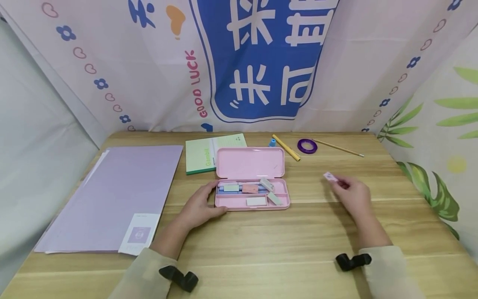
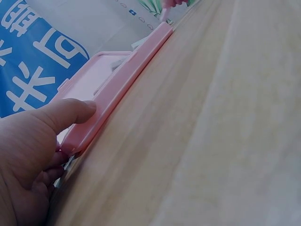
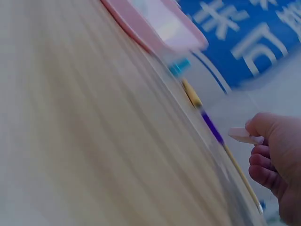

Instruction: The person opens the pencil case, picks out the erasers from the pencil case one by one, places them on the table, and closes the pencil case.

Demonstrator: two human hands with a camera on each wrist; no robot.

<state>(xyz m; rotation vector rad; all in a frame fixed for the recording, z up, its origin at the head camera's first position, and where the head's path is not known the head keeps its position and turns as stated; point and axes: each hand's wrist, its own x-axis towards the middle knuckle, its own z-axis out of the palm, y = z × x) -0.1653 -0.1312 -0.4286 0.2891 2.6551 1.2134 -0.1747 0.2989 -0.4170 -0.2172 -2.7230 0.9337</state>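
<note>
A pink pencil case (image 1: 252,201) lies on the table with its lid raised. Inside are several pens, several pale erasers such as the white eraser (image 1: 256,201), and a coral eraser (image 1: 250,189). My left hand (image 1: 199,207) grips the case's left end, its thumb (image 2: 77,113) against the front wall. To the right of the case, my right hand (image 1: 352,197) pinches a small whitish eraser (image 1: 330,177) with a bluish print between thumb and fingers. In the right wrist view the same eraser (image 3: 244,135) sticks out past the fingertips, held above the tabletop.
Lilac folders (image 1: 123,191) with a white card (image 1: 139,234) cover the left side. Behind the case lie a green notebook (image 1: 199,155), a blue sharpener-like piece (image 1: 272,143), a yellow pen (image 1: 286,148), a purple tape roll (image 1: 307,146) and a thin stick (image 1: 337,148).
</note>
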